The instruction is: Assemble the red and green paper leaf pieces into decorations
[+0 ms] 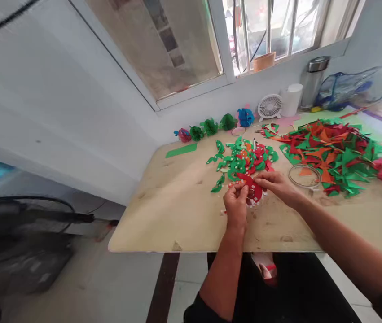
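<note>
Left hand point(236, 204): 8 o'clock of the red paper cutout point(257, 190) (clock centre, 12 = top of view), thumb and fingers pinched on its edge.
Right hand point(278, 186): 3 o'clock, thumb and forefinger closed together at the cutout's upper right edge.
Cutout: 1, curved, off the tabletop point(164, 202) between both hands; small white squares along it, some hidden by fingers.
Cutout heap point(233, 168): 11 o'clock, near the hands; curved pieces, mostly green, some red, white squares on them; overlapping, can't count.
Large ring point(290, 176): 1, between 2 and 3 o'clock, beside the scraps.
Scrap pile point(342, 157): 2 o'clock; green, red, orange offcuts, too tangled to count.
Green paper strip point(181, 150): 1, 10 o'clock, flat, well apart from the hands.
Paper ornaments point(210, 127): 5 in a row, 10 round to 12 o'clock: 1 pink with blue, 3 green, 1 blue.
Small ring point(238, 135): 1, between 11 and 12, below the blue ornament.
Desk fan point(270, 106): 1, white, 12 o'clock.
White cylinder point(291, 101): 1, 1 o'clock, just beside the fan.
Steel-lidded bottle point(308, 87): 1, 1 o'clock, farther out.
Clear blue-trimmed bag point(362, 87): 1, between 1 and 2.
Print: any lettering on fan or bottle too small to read.
</note>
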Demonstrator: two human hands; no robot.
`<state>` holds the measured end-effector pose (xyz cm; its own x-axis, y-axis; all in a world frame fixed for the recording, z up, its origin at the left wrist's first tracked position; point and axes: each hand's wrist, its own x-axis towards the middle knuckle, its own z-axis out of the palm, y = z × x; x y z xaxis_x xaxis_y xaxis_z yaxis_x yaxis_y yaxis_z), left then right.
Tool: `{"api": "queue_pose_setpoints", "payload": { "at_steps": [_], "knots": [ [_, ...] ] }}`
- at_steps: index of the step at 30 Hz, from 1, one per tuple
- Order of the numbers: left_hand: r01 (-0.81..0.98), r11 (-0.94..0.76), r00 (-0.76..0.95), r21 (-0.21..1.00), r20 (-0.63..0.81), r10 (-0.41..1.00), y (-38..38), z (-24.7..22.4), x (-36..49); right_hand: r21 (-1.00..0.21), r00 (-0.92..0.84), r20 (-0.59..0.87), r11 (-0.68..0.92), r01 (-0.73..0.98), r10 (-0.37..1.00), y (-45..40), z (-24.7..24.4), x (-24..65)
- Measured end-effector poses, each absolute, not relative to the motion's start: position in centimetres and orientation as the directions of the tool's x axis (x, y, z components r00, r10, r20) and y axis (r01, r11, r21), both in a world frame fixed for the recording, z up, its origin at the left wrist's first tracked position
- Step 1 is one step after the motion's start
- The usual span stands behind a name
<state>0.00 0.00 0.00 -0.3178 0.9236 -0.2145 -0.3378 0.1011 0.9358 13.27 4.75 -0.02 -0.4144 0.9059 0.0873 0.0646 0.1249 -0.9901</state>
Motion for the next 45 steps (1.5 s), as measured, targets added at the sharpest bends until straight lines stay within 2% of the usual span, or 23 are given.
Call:
{"api": "queue_pose_setpoints", "payload": {
  "at_steps": [3, 6, 13, 16, 20, 25, 31, 45],
  "knots": [
    [-0.345, 0.093, -0.336, 0.934, -0.215, 0.917, 0.0, -0.2, 0.0, -0.993, -0.449, 0.094, 0.114, 0.017, 0.889, 4.7, -0.4, 13.1],
    [-0.331, 0.071, -0.352, 0.941, -0.193, 0.916, 0.1, -0.5, 0.0, -0.991, -0.458, 0.094, 0.127, 0.041, 0.884, 4.8, -0.8, 12.9],
    [-0.306, 0.019, -0.43, 0.952, -0.156, 0.889, 0.3, -1.4, -0.1, -0.911, -0.403, 0.176, 0.304, 0.279, 0.898, 4.5, -0.8, 12.8],
    [-0.29, 0.005, -0.47, 0.957, -0.147, 0.87, 0.3, -1.4, -0.1, -0.889, -0.396, 0.192, 0.33, 0.318, 0.898, 4.4, -0.7, 12.8],
    [-0.311, 0.005, -0.476, 0.95, -0.16, 0.865, 0.1, -1.0, -0.1, -0.876, -0.394, 0.207, 0.349, 0.333, 0.896, 4.4, -0.7, 12.8],
    [-0.375, -0.005, -0.411, 0.927, -0.161, 0.898, -0.1, -0.8, 0.1, -0.88, -0.368, 0.242, 0.363, 0.308, 0.898, 4.6, -0.7, 12.8],
    [-0.369, 0.001, -0.349, 0.929, -0.14, 0.927, -0.2, -0.9, 0.1, -0.879, -0.352, 0.258, 0.37, 0.3, 0.9, 4.6, -1.0, 12.7],
    [-0.417, 0.103, -0.308, 0.903, -0.247, 0.919, -0.2, -0.8, 0.0, -0.888, -0.338, 0.25, 0.355, 0.294, 0.907, 4.6, -1.0, 12.7]
  ]
}}
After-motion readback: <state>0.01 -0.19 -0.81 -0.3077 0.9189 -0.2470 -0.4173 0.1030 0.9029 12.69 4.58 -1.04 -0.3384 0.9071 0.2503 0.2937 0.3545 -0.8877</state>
